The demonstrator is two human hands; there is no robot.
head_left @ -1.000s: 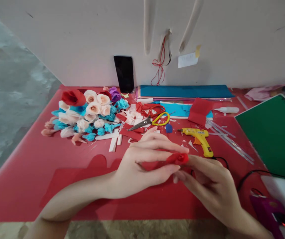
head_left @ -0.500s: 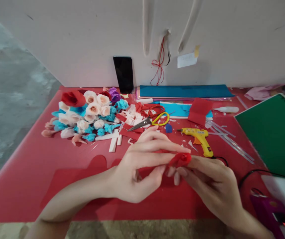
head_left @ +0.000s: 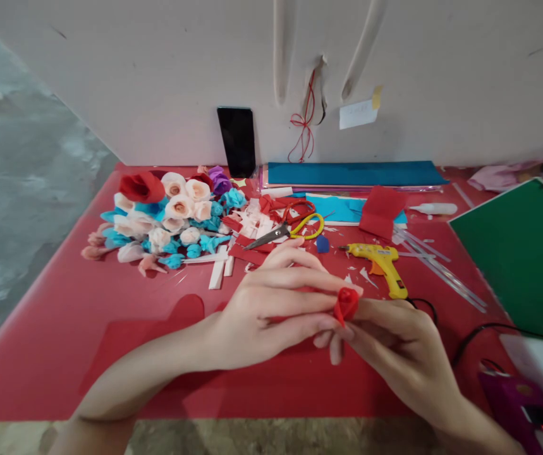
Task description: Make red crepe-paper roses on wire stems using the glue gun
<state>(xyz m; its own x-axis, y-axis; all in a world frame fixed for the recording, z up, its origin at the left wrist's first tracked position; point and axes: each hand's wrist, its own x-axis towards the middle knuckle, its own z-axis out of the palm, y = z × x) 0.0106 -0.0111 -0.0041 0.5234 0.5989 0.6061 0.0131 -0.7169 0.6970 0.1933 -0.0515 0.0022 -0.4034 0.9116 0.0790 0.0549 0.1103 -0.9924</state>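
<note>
The red table (head_left: 29, 379) is backed by a wall (head_left: 157, 76), with floor (head_left: 24, 170) at left; a red flower (head_left: 346, 306) is grasped by the fingers (head_left: 299, 304) of the left hand (head_left: 252, 318) and right hand (head_left: 423, 354).

Your head camera: set above near edge of red surface (head_left: 38, 366), facing forward and down. Your left hand (head_left: 262, 316) and right hand (head_left: 404, 341) sit close; far edge, pale wall (head_left: 133, 82) farther off.
</note>
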